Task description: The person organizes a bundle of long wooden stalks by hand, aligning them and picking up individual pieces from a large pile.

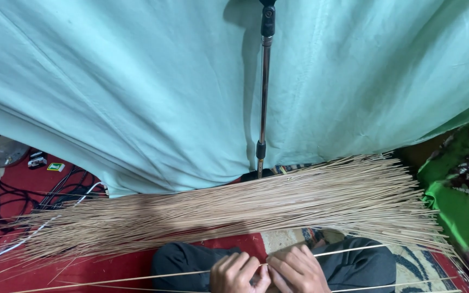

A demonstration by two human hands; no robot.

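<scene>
Both hands sit at the bottom edge, over the lap: the left hand (238,273) and right hand (298,269) are curled closed, pinching one thin stick (354,250) between them. Just beyond, the stick pile (234,209) spans the red floor (23,203).

Ahead of our hands (267,271) the heap of thin sticks (245,209) spans almost the whole width, blocking any forward reach along the floor. Behind it a metal stand (264,103) rises before the teal cloth (137,81). Cables (6,198) clutter the far left; green fabric (462,206) crowds the right.
</scene>
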